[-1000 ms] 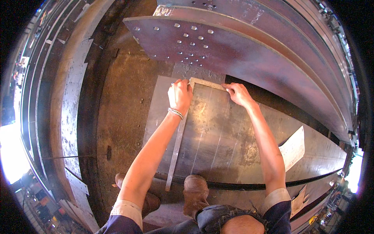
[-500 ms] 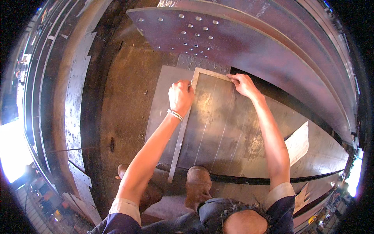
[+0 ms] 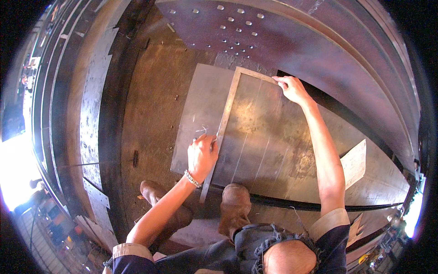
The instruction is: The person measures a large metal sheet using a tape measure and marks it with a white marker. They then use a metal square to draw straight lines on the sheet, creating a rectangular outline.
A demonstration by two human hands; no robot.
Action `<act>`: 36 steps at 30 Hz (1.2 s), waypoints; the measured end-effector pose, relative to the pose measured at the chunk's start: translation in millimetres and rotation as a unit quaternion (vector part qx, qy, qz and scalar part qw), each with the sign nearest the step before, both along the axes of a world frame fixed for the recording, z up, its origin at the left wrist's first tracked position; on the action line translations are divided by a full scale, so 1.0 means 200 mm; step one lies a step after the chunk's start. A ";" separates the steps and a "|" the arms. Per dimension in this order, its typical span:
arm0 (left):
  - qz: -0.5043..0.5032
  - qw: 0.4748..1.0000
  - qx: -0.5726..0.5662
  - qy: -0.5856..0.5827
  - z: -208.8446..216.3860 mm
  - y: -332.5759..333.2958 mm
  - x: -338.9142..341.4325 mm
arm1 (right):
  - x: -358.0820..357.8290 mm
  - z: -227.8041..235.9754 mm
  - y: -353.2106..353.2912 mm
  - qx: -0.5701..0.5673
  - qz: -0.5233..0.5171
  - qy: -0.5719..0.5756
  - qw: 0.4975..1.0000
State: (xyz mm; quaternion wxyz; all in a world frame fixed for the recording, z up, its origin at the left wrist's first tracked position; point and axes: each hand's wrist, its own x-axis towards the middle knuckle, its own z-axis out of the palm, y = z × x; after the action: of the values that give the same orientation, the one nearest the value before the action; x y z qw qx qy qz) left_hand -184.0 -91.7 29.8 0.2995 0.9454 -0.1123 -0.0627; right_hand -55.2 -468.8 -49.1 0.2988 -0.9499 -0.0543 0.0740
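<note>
A flat metal framing square (image 3: pixel 231 98) lies on a grey steel plate (image 3: pixel 267 121), its long leg running toward me and its short leg along the plate's far side. With thumb and fingers together, my right hand (image 3: pixel 295 91) grips the end of the short leg. My left hand (image 3: pixel 201 156) is closed beside the lower half of the long leg, fingers at its left edge. Whatever thin thing it pinches is mostly hidden. Several pale straight lines run across the plate right of the square, and a white scribble shows just above my left hand.
A large steel piece with several punched holes (image 3: pixel 278 41) rises along the far side. White paper (image 3: pixel 354 164) lies on the plate's right part. My brown boots (image 3: pixel 235 205) stand at the near edge. Long steel sections (image 3: pixel 91 105) run along the left over brown ground (image 3: pixel 153 100).
My left hand has slid toward me along the square's long leg, from near the corner to its lower half. My right hand stays at the short leg's end. The view has shifted slightly.
</note>
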 end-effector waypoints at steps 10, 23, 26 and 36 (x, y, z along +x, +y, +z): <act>-0.040 0.996 0.032 0.073 0.12 0.22 -0.35 | -0.01 0.10 0.05 -0.001 -0.020 0.049 0.999; -0.140 0.930 0.193 0.279 0.18 0.52 -0.73 | 0.02 0.06 0.04 -0.026 -0.024 0.086 0.996; -0.103 0.940 0.167 0.279 0.19 0.59 -0.69 | 0.00 0.05 0.04 -0.021 -0.013 0.037 0.999; -0.065 0.960 0.086 0.260 0.22 0.77 -0.51 | -0.01 0.12 -0.14 0.111 -0.082 0.119 0.983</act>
State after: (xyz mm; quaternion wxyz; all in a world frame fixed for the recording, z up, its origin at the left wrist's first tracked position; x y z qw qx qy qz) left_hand -286.8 61.6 73.9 0.2308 0.9094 -0.0865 -0.3349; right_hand -58.2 -496.1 -25.2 0.4117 -0.8965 0.0516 0.1552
